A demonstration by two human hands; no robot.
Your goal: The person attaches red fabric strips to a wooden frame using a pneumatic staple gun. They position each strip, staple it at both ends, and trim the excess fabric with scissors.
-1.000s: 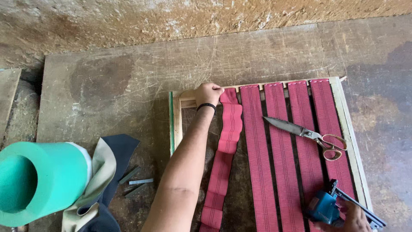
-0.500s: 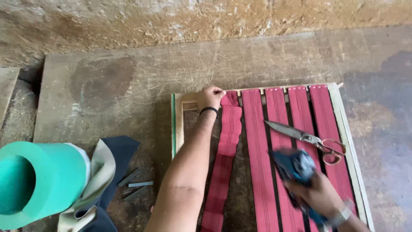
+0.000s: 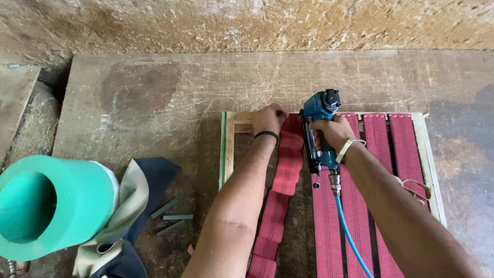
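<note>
Right grip (image 3: 332,133) perhaps hiding trigger

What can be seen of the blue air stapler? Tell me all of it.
The blue air stapler is a pistol-shaped tool with a teal-blue body, a black cap on top and a long dark magazine along its left side. The right hand grips its handle, holding it upright with its head at the far rail of the wooden frame, over the red webbing. A metal fitting under the handle joins a blue hose that trails toward the camera.

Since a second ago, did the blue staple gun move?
Yes. The right hand carried the blue staple gun from the wooden frame's near right corner up to its far edge.
</note>
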